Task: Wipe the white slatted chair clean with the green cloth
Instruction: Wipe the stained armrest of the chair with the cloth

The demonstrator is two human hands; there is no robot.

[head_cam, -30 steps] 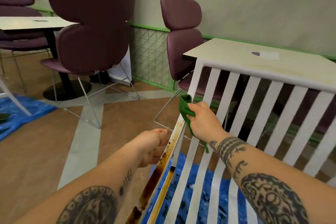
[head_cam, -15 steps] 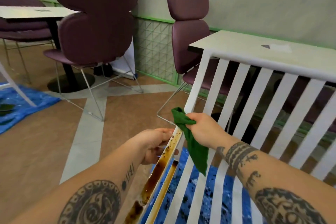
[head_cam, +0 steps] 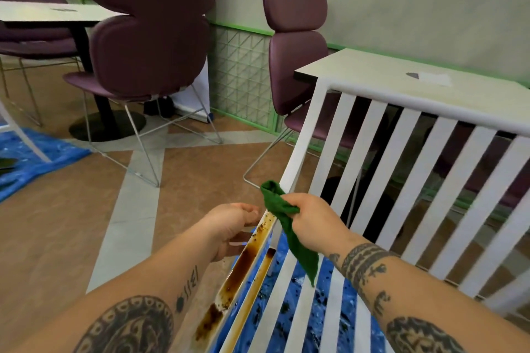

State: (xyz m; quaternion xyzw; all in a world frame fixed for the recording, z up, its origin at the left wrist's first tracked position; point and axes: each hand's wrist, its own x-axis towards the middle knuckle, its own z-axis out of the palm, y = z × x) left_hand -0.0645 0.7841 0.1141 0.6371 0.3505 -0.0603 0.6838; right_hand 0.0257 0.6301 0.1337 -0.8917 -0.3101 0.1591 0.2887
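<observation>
Down the rail (head_cam: 301, 149) the cloth (head_cam: 289, 235) has slid since a second ago, and now it sits at the top of the brown mess (head_cam: 243, 264).

The left hand (head_cam: 235, 226) is at 9 o'clock from the cloth. Its grip curls round the edge of the rail and holds the chair (head_cam: 401, 94) steady. From the cloth, the mess runs down the rail toward 7 o'clock, thick and dark, and the thin bar next to it is brown too. The right hand (head_cam: 312, 221) is at 3 o'clock from the cloth. Its grip is closed tight on the bunched cloth, and one end hangs loose toward 5 o'clock, over the blue sheet (head_cam: 286, 295).

Up toward 1 o'clock the rail looks white and clean. The slats (head_cam: 415, 180) at 3 o'clock look white too. I think the job is only partly done, because most of the mess is left.
</observation>
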